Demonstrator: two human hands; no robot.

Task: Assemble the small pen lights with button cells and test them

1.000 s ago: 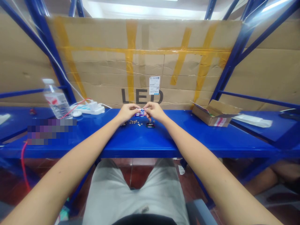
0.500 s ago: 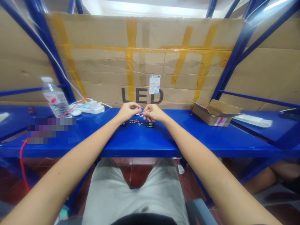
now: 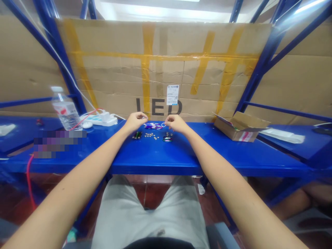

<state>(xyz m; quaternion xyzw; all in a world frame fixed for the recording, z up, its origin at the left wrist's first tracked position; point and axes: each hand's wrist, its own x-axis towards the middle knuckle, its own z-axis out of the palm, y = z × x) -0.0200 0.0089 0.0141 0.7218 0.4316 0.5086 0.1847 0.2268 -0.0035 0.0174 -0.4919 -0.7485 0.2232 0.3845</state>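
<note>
In the head view my right hand [image 3: 176,123] pinches a thin pale ring [image 3: 163,125] between thumb and fingertips, just above the table. My left hand [image 3: 136,121] hovers to the left, its fingers curved with thumb and index slightly apart; nothing shows between them. Between the hands lie several shiny purple tubes [image 3: 153,127]. Below my left hand are a few dark short cylinders [image 3: 137,135]. Several small round metal discs [image 3: 149,135] are scattered in the middle. Under my right hand lie dark carabiner-like loops [image 3: 167,139] and small metal pieces [image 3: 169,134].
An opened cardboard box [image 3: 240,128] stands at right, beside a white packet [image 3: 284,135]. To the left are a water bottle [image 3: 66,110], a white power strip [image 3: 101,119] and a blurred-out patch. A large cardboard sheet [image 3: 116,79] walls off the blue table's [image 3: 155,157] back.
My hands have moved apart: the left went left, the right slightly right with the ring. The purple tubes and dark cylinders are now uncovered.
</note>
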